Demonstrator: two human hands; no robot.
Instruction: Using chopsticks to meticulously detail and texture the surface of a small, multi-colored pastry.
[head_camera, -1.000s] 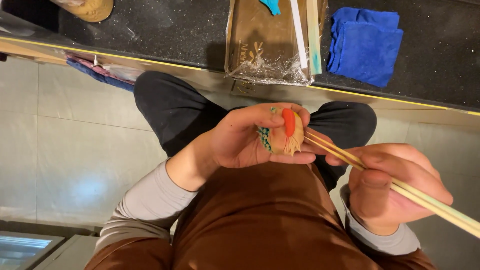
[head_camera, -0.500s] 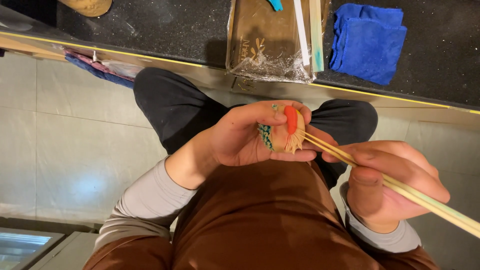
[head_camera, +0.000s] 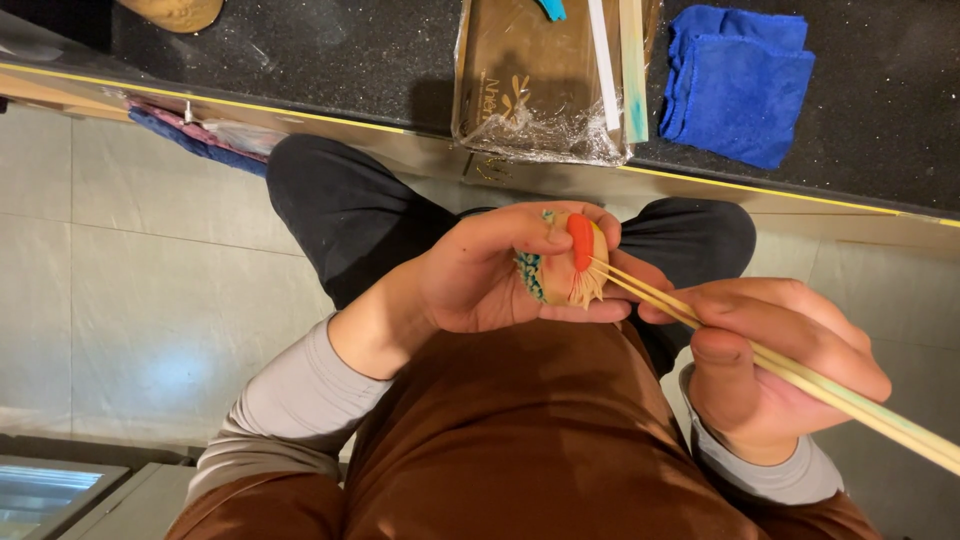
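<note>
My left hand (head_camera: 490, 275) is curled around a small round tan ball (head_camera: 572, 270) with an orange-red stripe, teal markings and a fringe of thin splints, held over my lap. My right hand (head_camera: 770, 365) grips a pair of long pale bamboo strips (head_camera: 830, 392). Their tips reach the ball's fringe, between my left fingers. The strips run down and to the right, out of the frame. Both hands sit above my brown apron and dark trousers.
A black speckled counter (head_camera: 330, 50) with a yellow edge runs along the top. On it lie a brown plastic-wrapped packet (head_camera: 530, 80) with strips on top, a folded blue cloth (head_camera: 735, 80) and a tan object (head_camera: 175, 12). Pale floor tiles (head_camera: 140, 300) lie at the left.
The hands hold nearly the same pose. The strip tips have slid slightly deeper into the ball's fringe, and the view has shifted a little.
</note>
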